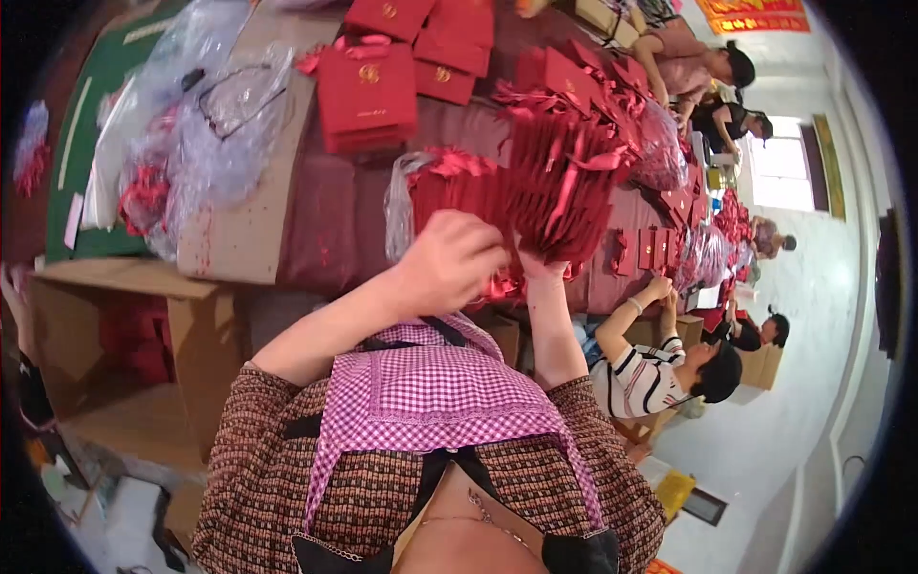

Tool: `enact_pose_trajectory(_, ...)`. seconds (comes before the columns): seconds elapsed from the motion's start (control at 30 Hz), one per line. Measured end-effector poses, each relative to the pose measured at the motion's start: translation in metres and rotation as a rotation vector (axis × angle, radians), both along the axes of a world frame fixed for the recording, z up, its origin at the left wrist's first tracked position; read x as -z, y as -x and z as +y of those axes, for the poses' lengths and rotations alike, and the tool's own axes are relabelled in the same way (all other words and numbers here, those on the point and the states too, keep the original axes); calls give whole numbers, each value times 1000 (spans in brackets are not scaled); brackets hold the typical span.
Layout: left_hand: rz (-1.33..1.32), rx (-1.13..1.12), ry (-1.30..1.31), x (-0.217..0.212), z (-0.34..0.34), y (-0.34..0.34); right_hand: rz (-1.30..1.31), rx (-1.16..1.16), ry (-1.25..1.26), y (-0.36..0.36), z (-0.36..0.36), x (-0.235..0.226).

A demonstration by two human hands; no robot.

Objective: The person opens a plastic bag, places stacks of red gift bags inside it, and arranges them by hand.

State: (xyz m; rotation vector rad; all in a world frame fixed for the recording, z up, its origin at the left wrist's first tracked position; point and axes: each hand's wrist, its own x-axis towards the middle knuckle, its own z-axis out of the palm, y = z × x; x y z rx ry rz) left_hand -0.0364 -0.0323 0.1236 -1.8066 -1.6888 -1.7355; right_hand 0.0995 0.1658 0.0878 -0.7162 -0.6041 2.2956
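Note:
My left hand is curled into a loose fist at the near edge of a long table, touching a bunch of red folded paper items with ribbons. My right hand is mostly hidden under that bunch and grips it from below. The bunch fans upward over the dark red table top. What my left fingers pinch is hidden by the knuckles.
Stacks of red gift bags lie further along the table, with clear plastic bags to the left. An open cardboard box stands at my left. Several other people sit along the right side of the table.

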Motion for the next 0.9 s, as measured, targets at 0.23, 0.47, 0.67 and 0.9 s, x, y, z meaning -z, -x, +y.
enact_pose_trajectory(0.23, 374, 167, 299, 3, 30, -14, 235, -144, -7, 0, -14, -11)
enact_pose_trajectory(0.47, 449, 197, 495, -19, 45, -11, 281, -133, -17, -4, -5, -12)
enact_pose_trajectory(0.67, 401, 222, 513, -23, 54, -11, 250, -212, -29, -2, 4, -47)
enact_pose_trajectory(0.9, 401, 192, 645, -30, 39, -6, 225, -292, 19, 4, 24, -56)
